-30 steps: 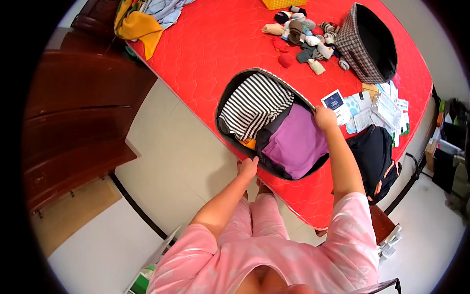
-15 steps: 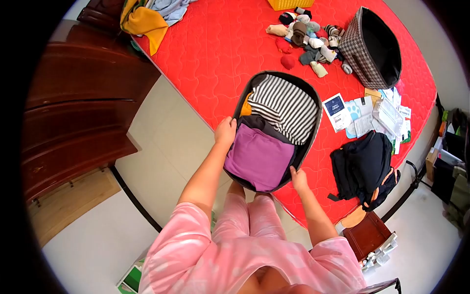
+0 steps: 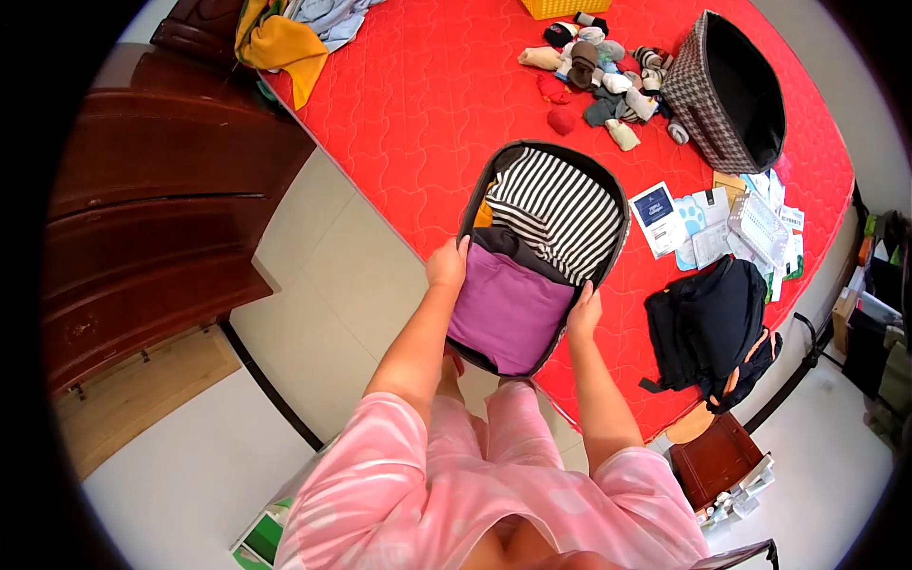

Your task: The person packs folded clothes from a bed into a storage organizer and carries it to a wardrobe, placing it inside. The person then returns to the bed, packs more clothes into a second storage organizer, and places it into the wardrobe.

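My left hand (image 3: 446, 264) grips the left rim of a dark fabric storage box (image 3: 597, 171). On its right side, lower down, my right hand (image 3: 584, 310) is closed on the rim. The box is open-topped and tilted toward me, held over the near bed edge. Inside lie a black-and-white striped garment (image 3: 560, 214) at the far end and a folded purple garment (image 3: 508, 312) at the near end. Dark cloth (image 3: 513, 249) shows between them, with a bit of yellow cloth at the left wall. Fingers beneath the rim are partly hidden.
On the red bed (image 3: 408, 104) lie several rolled socks (image 3: 608, 81), a checkered fabric box (image 3: 708, 114), papers (image 3: 703, 228), a clear plastic basket (image 3: 758, 226) and a black backpack (image 3: 708, 318). A yellow basket (image 3: 560, 8) stands at the far edge. Dark wooden furniture (image 3: 161, 199) is at left.
My right hand has moved up along the box's right rim. My left hand still grips the left side, and the box has shifted slightly.
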`<state>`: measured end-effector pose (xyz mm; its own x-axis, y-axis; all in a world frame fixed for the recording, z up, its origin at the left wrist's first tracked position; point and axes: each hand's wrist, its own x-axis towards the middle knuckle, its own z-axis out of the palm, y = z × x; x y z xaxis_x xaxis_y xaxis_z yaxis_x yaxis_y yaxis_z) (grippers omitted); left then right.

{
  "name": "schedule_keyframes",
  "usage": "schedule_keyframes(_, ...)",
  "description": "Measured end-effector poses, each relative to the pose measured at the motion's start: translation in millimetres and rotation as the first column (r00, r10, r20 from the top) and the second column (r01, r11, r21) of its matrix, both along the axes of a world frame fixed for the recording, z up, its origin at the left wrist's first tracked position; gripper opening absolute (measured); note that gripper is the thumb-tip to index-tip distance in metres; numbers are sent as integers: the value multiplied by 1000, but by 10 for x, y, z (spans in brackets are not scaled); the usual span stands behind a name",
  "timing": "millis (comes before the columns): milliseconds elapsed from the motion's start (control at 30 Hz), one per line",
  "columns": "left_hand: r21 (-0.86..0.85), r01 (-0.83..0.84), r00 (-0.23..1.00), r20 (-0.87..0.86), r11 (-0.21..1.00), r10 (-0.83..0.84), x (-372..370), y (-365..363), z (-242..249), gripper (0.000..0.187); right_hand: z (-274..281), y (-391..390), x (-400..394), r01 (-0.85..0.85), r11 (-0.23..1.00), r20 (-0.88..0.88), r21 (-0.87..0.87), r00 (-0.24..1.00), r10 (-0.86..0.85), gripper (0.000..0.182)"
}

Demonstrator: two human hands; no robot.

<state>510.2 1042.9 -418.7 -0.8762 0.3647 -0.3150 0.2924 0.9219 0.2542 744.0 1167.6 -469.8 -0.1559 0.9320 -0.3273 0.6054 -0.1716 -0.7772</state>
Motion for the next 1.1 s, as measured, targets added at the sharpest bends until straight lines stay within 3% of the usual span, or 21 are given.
schedule_keyframes(133, 112, 5, 1000, 19, 994, -7, -18, -98, 76, 49, 115, 72, 7, 46, 994, -89, -103, 995, -55, 44)
schedule_keyframes(267, 289, 25, 1000, -13, 957, -22, 56, -289, 251, 49, 313, 145, 62, 46, 999, -106, -9, 993, -46, 46)
schedule_keyframes(400, 392, -123, 991, 90, 912, 95, 149, -616, 618, 46, 724, -100, -12, 12, 999, -253, -37, 967, -21, 45)
schedule_keyframes(467, 461, -191, 980, 133, 867, 145, 191, -874, 881, 45, 934, -281, -20, -6, 998, -246, -70, 969, -11, 45)
schedule_keyframes(700, 647, -434, 901, 299, 627, 315, 104, -2072, 1813, 45, 1898, -1087, -455, -76, 988, -461, -136, 887, 5, 44)
schedule_keyframes(800, 742, -543, 831, 409, 393, 376, 32, -2611, 2289, 45, 2371, -1486, -744, -170, 978, -485, -122, 870, 91, 44)
schedule_keyframes(900, 783, -533, 828, 405, 320, 388, -128, -3229, 2824, 45, 2926, -1961, -1101, -241, 967, -478, -81, 861, 174, 43)
schedule_keyframes(933, 758, -565, 807, 425, 327, 410, -515, -3214, 3108, 45, 3180, -1969, -1537, -248, 963, -486, -110, 858, 165, 43)
schedule_keyframes(1000, 823, -495, 818, 334, 279, 467, -382, -3735, 3408, 45, 3383, -2512, -1610, -297, 953, -605, -64, 771, 200, 43)
schedule_keyframes(1100, 886, -423, 809, 273, 192, 521, -366, -4458, 3749, 45, 3624, -3149, -1781, -411, 911, -606, -26, 732, 312, 44)
